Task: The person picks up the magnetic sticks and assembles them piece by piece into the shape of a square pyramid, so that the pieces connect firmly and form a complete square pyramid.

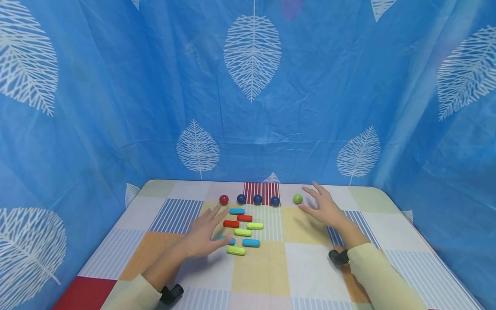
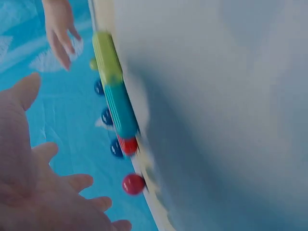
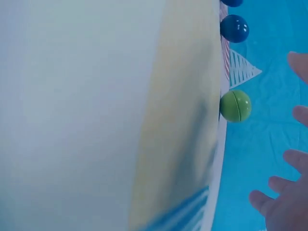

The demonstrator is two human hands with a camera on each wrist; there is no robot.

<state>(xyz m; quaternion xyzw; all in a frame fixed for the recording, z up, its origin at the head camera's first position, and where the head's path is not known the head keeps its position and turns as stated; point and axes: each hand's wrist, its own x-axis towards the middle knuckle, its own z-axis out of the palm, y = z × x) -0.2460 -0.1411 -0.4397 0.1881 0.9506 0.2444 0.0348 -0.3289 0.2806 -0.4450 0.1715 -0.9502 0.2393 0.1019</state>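
My left hand (image 1: 203, 234) hovers with fingers spread at the left of several small ribbed blocks, its thumb over a blue block (image 1: 226, 240) that it partly hides. Among the others are a red block (image 1: 231, 224), a yellow-green block (image 1: 236, 250) and another blue block (image 1: 251, 243). Behind them runs a row of balls: a red ball (image 1: 224, 199), three dark blue balls (image 1: 257, 199) and a green ball (image 1: 298, 198). Just right of the green ball, my right hand (image 1: 323, 206) is held with fingers extended, apart from it in the right wrist view. Neither hand holds anything.
A patchwork-patterned cloth (image 1: 259, 271) covers the table. Blue curtains (image 1: 310, 94) with white leaf prints hang behind it and on both sides. Each wrist wears a black device, one (image 1: 172, 294) at the left and one (image 1: 338, 257) at the right.
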